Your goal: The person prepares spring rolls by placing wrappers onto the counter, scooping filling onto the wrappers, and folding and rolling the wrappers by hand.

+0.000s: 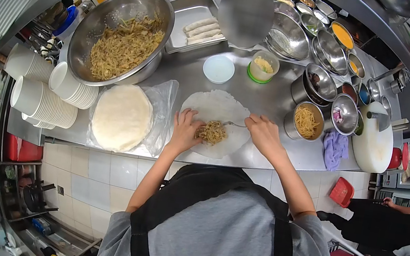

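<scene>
A thin round wrapper (209,100) lies flat on the steel counter before me, with a small heap of shredded filling (211,132) on its lower middle. My left hand (187,129) rests on the wrapper's left side, fingers apart, the tips at the filling's left edge. In my right hand (265,133) is the handle of a fork (235,124), whose head reaches the filling's upper right. Left of the wrapper, a stack of pale round wrappers (122,117) lies on a plastic bag. A small white bowl (218,69) stands just beyond the wrapper.
A big steel bowl of filling (125,48) and stacked white tubs (41,101) stand left. Behind is a tray (179,22) with several rolls. Steel containers (305,121) and a purple cloth (335,150) are right. Another person (389,226) stands at the far right.
</scene>
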